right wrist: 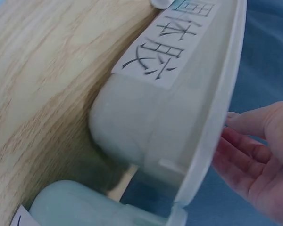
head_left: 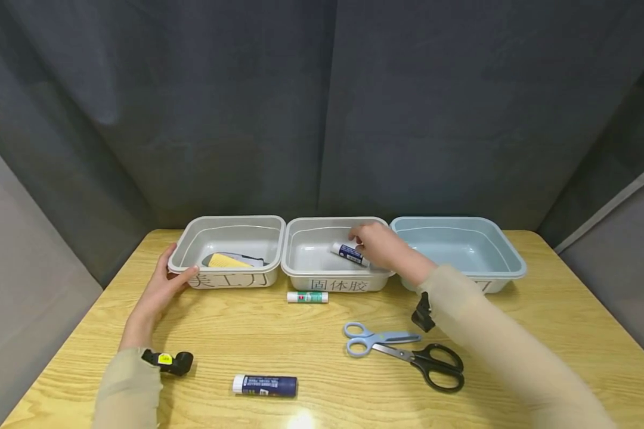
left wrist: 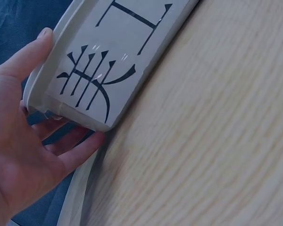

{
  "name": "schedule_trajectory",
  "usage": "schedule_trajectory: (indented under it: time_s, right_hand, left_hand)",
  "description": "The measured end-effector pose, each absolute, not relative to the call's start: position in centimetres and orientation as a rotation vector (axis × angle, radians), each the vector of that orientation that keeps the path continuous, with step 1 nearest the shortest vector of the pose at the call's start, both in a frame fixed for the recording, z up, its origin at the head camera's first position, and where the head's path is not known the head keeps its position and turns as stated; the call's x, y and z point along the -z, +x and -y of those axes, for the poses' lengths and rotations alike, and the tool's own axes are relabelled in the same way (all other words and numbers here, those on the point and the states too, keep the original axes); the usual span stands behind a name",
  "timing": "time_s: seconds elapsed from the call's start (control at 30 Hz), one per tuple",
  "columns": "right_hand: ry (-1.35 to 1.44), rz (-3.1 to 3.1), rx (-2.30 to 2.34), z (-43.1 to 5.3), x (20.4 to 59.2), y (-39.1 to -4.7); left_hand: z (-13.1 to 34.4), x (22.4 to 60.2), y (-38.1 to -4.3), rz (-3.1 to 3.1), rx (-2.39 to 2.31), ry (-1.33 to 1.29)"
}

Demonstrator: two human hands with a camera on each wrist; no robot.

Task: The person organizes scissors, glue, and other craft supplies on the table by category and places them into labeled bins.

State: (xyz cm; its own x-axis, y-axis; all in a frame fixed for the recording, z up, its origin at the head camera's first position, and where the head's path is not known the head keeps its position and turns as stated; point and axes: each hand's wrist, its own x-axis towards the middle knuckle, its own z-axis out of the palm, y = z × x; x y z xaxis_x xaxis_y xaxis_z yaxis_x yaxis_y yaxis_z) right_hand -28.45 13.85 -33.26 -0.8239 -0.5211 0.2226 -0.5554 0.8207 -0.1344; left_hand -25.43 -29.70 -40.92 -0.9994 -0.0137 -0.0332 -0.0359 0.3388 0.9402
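My left hand (head_left: pixel 158 289) holds the left end of a grey plastic bin (head_left: pixel 228 219), thumb at its front rim and fingers round the corner. A yellow-and-grey utility knife (head_left: pixel 228 260) lies inside that bin. My right hand (head_left: pixel 378 243) is over the right part of the middle grey bin (head_left: pixel 300 280), its fingers loosely bent. A dark blue glue stick (head_left: pixel 349 254) with a white cap slants in this bin just below the fingers, its right end near the hand. In the right wrist view the bin wall partly hides the fingers (right wrist: pixel 240 157), and nothing shows between them and the thumb.
A light blue bin (head_left: pixel 515 268) stands at the right. In front of the bins lies a green-and-white glue stick (head_left: pixel 307 297). Blue scissors (head_left: pixel 378 338) and black-handled scissors (head_left: pixel 434 364) touch or overlap nearer me. A larger blue glue stick (head_left: pixel 265 385) lies near the front.
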Motion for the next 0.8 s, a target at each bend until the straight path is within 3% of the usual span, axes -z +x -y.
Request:
schedule_trajectory:
  time_s: [0.5, 0.8]
  right_hand:
    - [0.978, 2.62, -0.427, -12.9, 31.4, -23.5]
    - [1.116, 2.536, -0.465, -11.8, 33.1, -20.9]
  left_hand:
    - [29.8, 40.8, -25.4, -2.582, -1.761, -0.039]
    - [29.8, 41.0, -25.5, -2.592, -1.762, -0.042]
